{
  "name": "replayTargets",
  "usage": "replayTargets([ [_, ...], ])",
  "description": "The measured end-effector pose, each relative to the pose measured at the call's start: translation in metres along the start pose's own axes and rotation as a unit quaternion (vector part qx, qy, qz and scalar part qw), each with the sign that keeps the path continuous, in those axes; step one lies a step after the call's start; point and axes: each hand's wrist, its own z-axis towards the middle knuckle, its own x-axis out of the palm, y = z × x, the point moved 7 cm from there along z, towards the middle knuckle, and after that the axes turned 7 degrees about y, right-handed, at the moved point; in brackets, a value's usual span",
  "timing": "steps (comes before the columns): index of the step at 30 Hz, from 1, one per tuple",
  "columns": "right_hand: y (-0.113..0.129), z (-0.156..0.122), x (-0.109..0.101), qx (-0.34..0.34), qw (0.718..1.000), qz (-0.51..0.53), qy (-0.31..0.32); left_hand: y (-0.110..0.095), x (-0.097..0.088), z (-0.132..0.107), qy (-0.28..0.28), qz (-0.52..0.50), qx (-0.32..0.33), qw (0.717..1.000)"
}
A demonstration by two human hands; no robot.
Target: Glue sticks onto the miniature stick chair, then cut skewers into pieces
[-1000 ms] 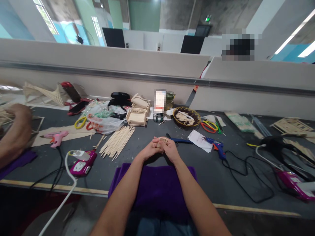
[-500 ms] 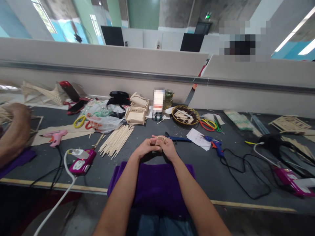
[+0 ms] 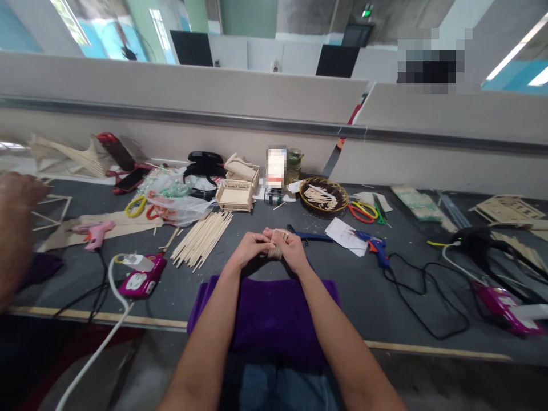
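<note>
Between my two hands is a small ribbed piece of pale wooden sticks point(image 3: 277, 250), set side by side; its underside is hidden. My left hand point(image 3: 252, 246) pinches its left edge with closed fingers. My right hand point(image 3: 295, 252) is closed on the right part, thumb across the front. Both hands hover above the near part of the grey table, just beyond a folded purple cloth point(image 3: 282, 311). Left of them lies a spread of loose wooden sticks point(image 3: 202, 240). A dark blue tool point(image 3: 314, 236), perhaps a cutter, lies behind my right hand.
A wicker basket point(image 3: 305, 201) holds short sticks. A blue glue gun point(image 3: 373, 244) trails its cord to the right; a pink glue gun point(image 3: 97, 234) lies left near a magenta power strip point(image 3: 143, 279). Small stick-built furniture point(image 3: 235, 196) stands behind. A co-worker's arm point(image 3: 15, 228) reaches in at left.
The piece in my hands has turned so that more of its ribbed face shows. The co-worker's hand at left has shifted and blurred. The whole view has tipped slightly downward.
</note>
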Motion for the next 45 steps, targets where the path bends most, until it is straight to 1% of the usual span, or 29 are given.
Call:
replayTargets([
  [5,-0.002,-0.001,-0.002,0.014,1.000,-0.001,-0.008,-0.004,0.000,0.000,0.001,0.019,0.001,1.000],
  [10,-0.006,0.000,-0.004,0.028,0.999,0.017,-0.011,-0.013,0.000,0.000,-0.001,0.088,0.050,0.995],
  [13,-0.004,0.000,-0.004,0.023,1.000,0.012,-0.013,-0.017,0.000,-0.001,-0.001,0.115,0.075,0.991],
  [16,0.000,-0.002,-0.001,0.016,1.000,-0.001,0.002,-0.020,0.000,-0.004,0.017,0.130,0.080,0.988],
  [19,0.001,-0.004,0.004,0.022,0.999,0.018,0.025,-0.024,0.001,-0.007,0.038,0.150,0.089,0.984],
  [22,0.000,-0.005,0.007,0.030,0.997,0.053,0.049,-0.026,0.000,-0.009,0.036,0.169,0.111,0.979],
  [25,0.000,-0.006,0.008,0.034,0.995,0.072,0.065,-0.024,0.000,-0.009,0.038,0.182,0.114,0.976],
  [28,0.000,-0.006,0.006,0.042,0.994,0.073,0.070,-0.022,0.000,-0.009,0.041,0.187,0.111,0.975],
  [37,0.001,-0.008,0.004,0.041,0.995,0.055,0.076,-0.026,0.004,-0.009,0.054,0.165,0.118,0.978],
  [45,0.000,-0.008,0.005,0.034,0.996,0.037,0.078,-0.025,0.001,-0.010,0.056,0.160,0.116,0.979],
])
